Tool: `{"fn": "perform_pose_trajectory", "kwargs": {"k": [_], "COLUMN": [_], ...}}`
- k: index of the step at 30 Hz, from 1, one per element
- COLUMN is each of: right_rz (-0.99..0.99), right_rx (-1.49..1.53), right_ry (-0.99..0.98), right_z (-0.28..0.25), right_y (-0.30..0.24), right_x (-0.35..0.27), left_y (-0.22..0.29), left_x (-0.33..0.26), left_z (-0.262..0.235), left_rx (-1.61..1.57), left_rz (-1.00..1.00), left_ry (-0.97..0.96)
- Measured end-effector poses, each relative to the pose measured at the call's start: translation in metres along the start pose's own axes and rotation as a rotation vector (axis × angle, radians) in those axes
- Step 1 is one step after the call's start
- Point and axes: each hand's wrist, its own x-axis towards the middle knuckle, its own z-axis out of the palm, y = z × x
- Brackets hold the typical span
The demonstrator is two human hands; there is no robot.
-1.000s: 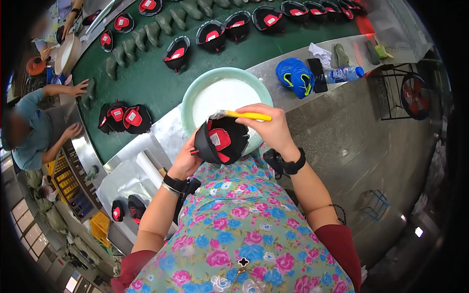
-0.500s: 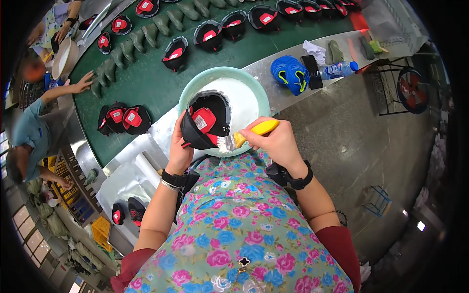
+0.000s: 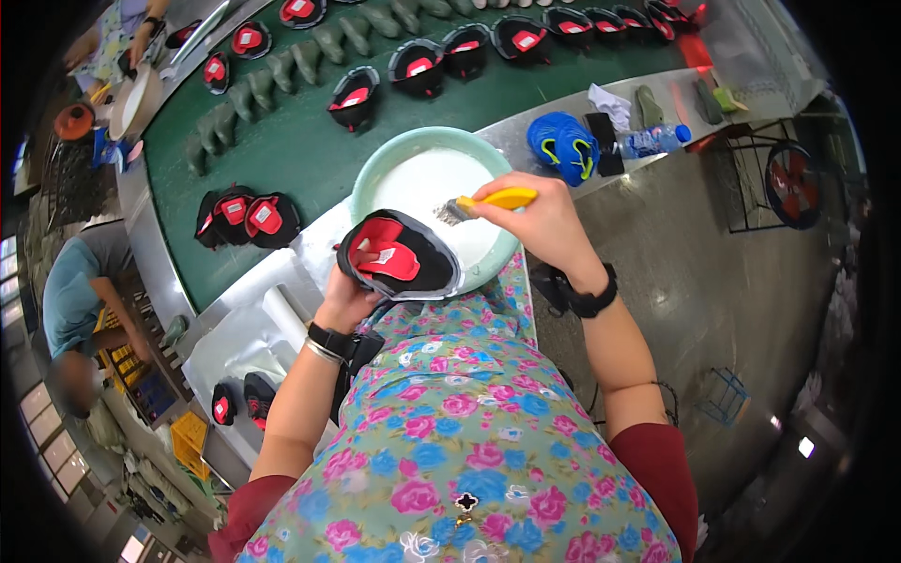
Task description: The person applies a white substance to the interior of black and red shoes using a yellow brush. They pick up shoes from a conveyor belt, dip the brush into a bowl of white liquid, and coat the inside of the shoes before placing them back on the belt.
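Note:
My left hand [image 3: 345, 298] grips a black shoe upper with a red lining [image 3: 398, 256] from below, its opening turned up toward me. My right hand [image 3: 537, 221] holds a yellow-handled brush [image 3: 488, 202], bristles pointing left just above the upper's far edge. Both hover over the near rim of a pale green basin [image 3: 375, 167] filled with white glue.
A green conveyor belt [image 3: 291, 122] carries more black-and-red uppers [image 3: 247, 217] and grey-green shoe lasts [image 3: 208, 138]. Blue shoes [image 3: 561, 146], a water bottle [image 3: 654, 141] and rags lie on the metal table at right. A person in a blue shirt [image 3: 73, 298] works at left; a fan [image 3: 791, 186] stands at right.
The shoe upper has been lowered and turned so its opening faces up. My right hand has lifted the brush from beside the upper to over the basin.

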Motion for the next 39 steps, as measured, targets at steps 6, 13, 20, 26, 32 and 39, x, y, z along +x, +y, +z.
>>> {"fn": "perform_pose_trajectory", "kwargs": {"k": [6,13,20,26,32,39], "right_rz": [-0.232,0.050,0.420,0.539,0.618,0.209], "right_rx": [0.226,-0.103,0.070,0.122,0.106,-0.115], "right_ry": [-0.291,-0.019,0.173,0.230,0.180,0.149], "right_z": [0.036,0.031,0.005,0.003,0.009,0.006], "right_y": [-0.058,-0.015,0.008,0.012,0.010,0.006], "right_x": [0.001,0.010,-0.021,-0.015,-0.003,0.009], "left_y": [-0.016,0.005,0.078,0.193,0.199,0.214], "left_x": [-0.011,-0.016,0.017,0.147,0.210,0.120], "left_z": [0.035,0.025,-0.027,-0.071,-0.102,-0.200], "left_rx": [-0.006,-0.015,0.072,0.262,0.316,1.970], "left_rz": [-0.173,-0.394,0.098,0.627,0.381,0.634], "left_ry": [0.016,-0.355,-0.119,0.050,0.190,0.810]}}
